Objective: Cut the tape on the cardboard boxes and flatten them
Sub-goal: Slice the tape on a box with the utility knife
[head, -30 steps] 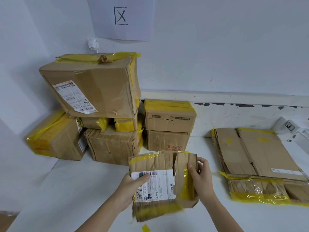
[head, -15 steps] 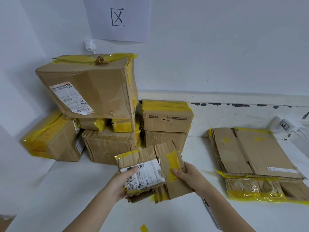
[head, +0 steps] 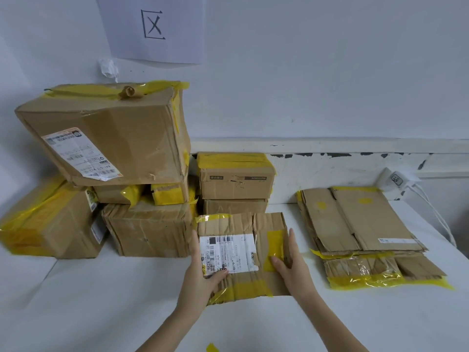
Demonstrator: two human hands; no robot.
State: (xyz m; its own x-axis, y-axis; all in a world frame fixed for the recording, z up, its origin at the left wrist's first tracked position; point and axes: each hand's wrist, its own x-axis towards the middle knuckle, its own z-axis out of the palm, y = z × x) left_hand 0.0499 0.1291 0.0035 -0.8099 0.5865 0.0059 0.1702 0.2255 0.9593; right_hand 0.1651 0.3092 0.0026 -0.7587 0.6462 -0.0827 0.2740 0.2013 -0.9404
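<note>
Item 1: a small flattened brown cardboard box with a white shipping label and yellow tape strips, laid on the white table surface, near the front centre. It is held from both sides. The left hand is placed at the lower left edge, with the thumb lying over the bottom corner of the label and the fingers along the left side. The right hand is set at the right edge, thumb resting on a yellow tape patch, fingers extended up the side.

Item 2: a stack of flattened brown cardboard sheets edged with yellow tape, located to the right of item 1, apart from it.

Item 3: a large brown taped box bearing a white label, tilted, perched atop smaller boxes at the left rear. Beneath and beside it: a heavily yellow-taped box at far left and a creased brown box just left of item 1.

Item 4: two small brown boxes stacked one on the other, sited directly behind item 1, the upper one topped with yellow tape.

Item 5: a white paper sheet marked with a boxed X, fixed to the wall above.

Item 6: a white plug adapter with cable, at the right rear.

Item 7: a yellow tape scrap, at the front edge of the table.
</note>
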